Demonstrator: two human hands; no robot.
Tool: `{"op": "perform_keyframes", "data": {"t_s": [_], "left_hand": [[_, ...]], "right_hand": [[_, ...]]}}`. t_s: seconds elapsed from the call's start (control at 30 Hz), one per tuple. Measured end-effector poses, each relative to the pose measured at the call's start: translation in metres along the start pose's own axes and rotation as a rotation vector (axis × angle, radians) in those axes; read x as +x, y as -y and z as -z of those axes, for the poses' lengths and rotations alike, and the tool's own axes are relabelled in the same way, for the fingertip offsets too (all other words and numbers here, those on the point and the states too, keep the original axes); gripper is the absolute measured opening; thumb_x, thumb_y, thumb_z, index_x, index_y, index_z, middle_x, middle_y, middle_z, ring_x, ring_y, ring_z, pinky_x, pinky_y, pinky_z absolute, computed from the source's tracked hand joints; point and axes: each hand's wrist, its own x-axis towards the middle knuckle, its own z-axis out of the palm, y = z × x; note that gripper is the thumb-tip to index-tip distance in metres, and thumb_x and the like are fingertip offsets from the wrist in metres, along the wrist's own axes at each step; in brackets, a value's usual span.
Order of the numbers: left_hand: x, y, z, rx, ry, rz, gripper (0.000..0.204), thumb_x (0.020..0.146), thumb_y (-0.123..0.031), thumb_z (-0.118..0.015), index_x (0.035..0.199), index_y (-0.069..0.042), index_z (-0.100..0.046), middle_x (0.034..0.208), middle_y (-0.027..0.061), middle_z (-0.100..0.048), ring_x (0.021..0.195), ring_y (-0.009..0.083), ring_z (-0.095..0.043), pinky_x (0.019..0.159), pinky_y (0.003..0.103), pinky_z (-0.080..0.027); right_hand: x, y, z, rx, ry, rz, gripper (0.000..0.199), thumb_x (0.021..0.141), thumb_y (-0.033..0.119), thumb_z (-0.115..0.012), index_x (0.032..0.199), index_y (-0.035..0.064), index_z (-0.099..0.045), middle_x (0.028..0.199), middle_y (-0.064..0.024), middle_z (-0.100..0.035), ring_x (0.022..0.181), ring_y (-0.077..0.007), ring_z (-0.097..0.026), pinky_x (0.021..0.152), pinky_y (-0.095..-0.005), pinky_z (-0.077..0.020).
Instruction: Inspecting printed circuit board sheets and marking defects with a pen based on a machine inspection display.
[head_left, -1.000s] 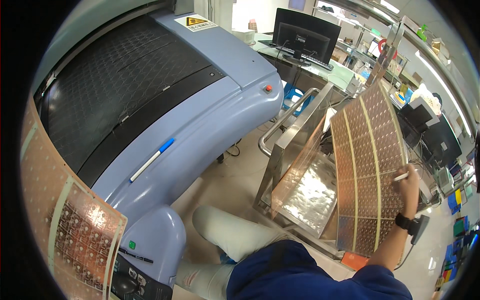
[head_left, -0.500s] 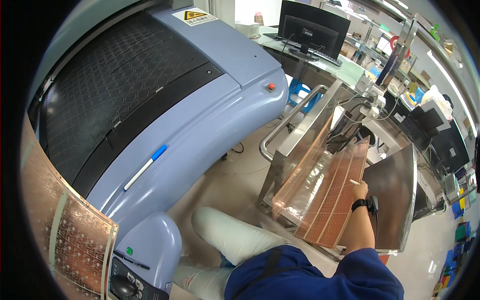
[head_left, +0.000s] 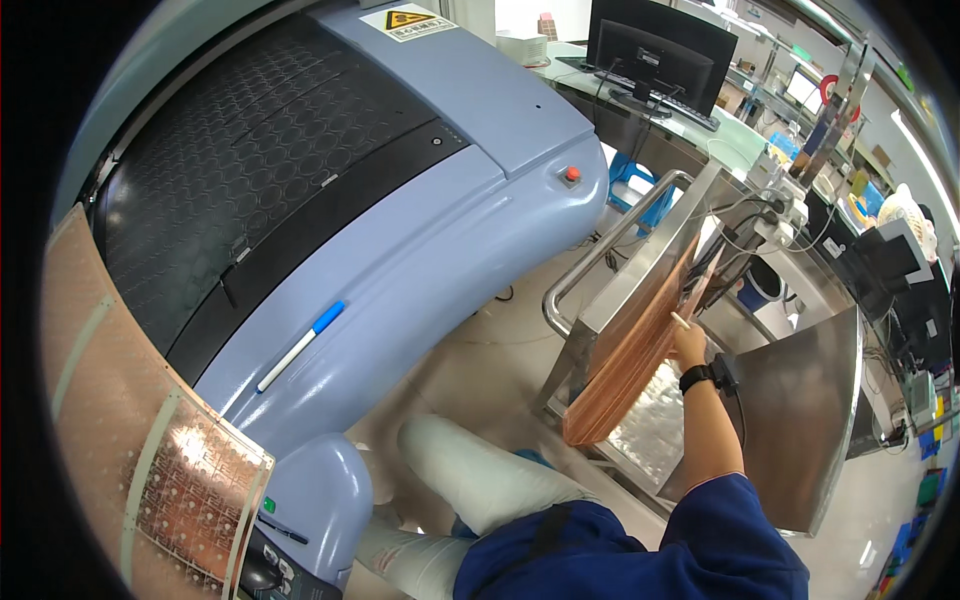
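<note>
**Copper sheets set on edge in a steel rack beside the blue machine**

Across the left and middle of the view sits a big blue-grey machine [head_left: 480, 200] with a dark honeycomb-patterned bed sloping over its top, a small red button near its right corner and a yellow warning sticker high up. A white pen with a blue cap [head_left: 300, 345] lies slantwise on its front ledge. At the far left edge a large copper-coloured flexible circuit sheet [head_left: 130, 440] curves up along the rim of the picture, its lower part showing a fine grid of printed patterns.

To the right of the machine stands a stainless steel rack [head_left: 800, 420] with a tubular handle and tilted plates. A stack of thin copper sheets [head_left: 640, 350] leans on edge inside it, against the left plate. The right hand [head_left: 690, 345], with a black watch on the wrist and a blue sleeve below, rests on the upper edge of that stack, fingers closed around it; a thin white stick shows just by the fingers. The left hand is not visible. Behind the rack, a desk carries a black monitor [head_left: 655, 50] and a keyboard.
</note>
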Motion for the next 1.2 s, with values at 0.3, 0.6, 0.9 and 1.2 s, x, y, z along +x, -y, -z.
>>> {"op": "perform_keyframes", "data": {"t_s": [0.3,0.6,0.9,1.2], "left_hand": [[-0.008,0.017,-0.021,0.047,0.011,0.043,0.035,0.099,-0.023,-0.053,0.126,-0.003,-0.057,0.128,0.0123,-0.06,0.124,0.0265,-0.051,0.109,0.043,-0.032],[-0.008,0.05,-0.001,-0.213,0.034,0.346,0.046,0.102,-0.027,-0.051,0.14,-0.004,-0.041,0.136,0.0117,-0.053,0.123,0.023,-0.053,0.102,0.044,-0.046],[-0.023,0.048,-0.054,-0.37,0.135,0.436,0.043,0.102,-0.021,-0.049,0.142,-0.012,-0.037,0.136,0.0097,-0.052,0.117,0.024,-0.059,0.091,0.04,-0.057],[0.015,0.025,-0.031,0.286,0.948,0.538,0.034,0.099,-0.024,-0.055,0.127,-0.005,-0.06,0.119,0.0165,-0.066,0.104,0.0271,-0.066,0.086,0.036,-0.055]], "right_hand": [[0.054,-0.053,-0.049,0.393,-0.129,0.385,0.043,0.092,0.037,-0.062,0.119,0.0044,-0.059,0.106,-0.009,-0.06,0.087,-0.0229,-0.063,0.068,-0.0366,-0.0552],[-0.216,0.254,0.077,0.815,0.34,1.103,0.037,0.105,0.021,-0.045,0.135,-0.0011,-0.046,0.119,-0.0192,-0.064,0.103,-0.0238,-0.065,0.088,-0.0317,-0.051],[-0.368,0.35,-0.022,0.922,1.417,0.642,0.029,0.101,0.022,-0.056,0.121,0.0025,-0.058,0.106,-0.0123,-0.066,0.09,-0.0155,-0.065,0.079,-0.0285,-0.0526],[-0.294,0.404,-0.082,1.178,1.205,0.68,0.02,0.098,0.019,-0.061,0.107,0.0026,-0.068,0.096,-0.0007,-0.065,0.085,-0.0076,-0.058,0.076,-0.0195,-0.0475]]}}
